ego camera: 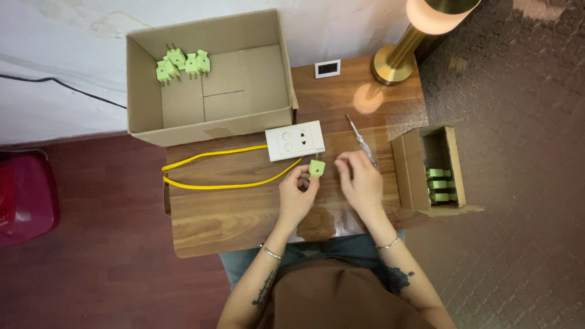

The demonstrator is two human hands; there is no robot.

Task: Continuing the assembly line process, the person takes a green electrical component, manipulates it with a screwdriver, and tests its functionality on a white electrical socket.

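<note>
Just now the left hand [295,196] pinches a green plug [316,167], the right hand [361,181] loosely curled beside it.

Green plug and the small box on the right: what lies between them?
In the head view, the right hand and the screwdriver lie between the green plug and the small box.

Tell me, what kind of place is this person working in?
Probably a room at home, set up as a little work spot. A small wooden table stands against a white wall, with a brass lamp on it, and cardboard boxes hold green plugs.
</note>
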